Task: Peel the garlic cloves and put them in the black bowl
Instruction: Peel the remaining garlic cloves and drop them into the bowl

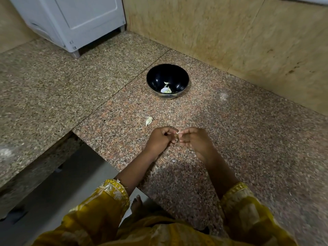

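Note:
A black bowl (167, 80) stands on the speckled granite counter (230, 130), with pale garlic pieces (166, 90) at its bottom. One garlic clove in its skin (148, 120) lies on the counter between the bowl and my hands. My left hand (160, 139) and my right hand (192, 140) meet just in front of it, fingers curled, both pinching a small garlic clove (178, 133) of which only a pale tip shows between the fingertips.
A white appliance (74, 22) stands at the back left on the counter. A beige stone wall (239, 38) runs behind the bowl. The counter's edge drops off at the left front over a grey floor (58, 192).

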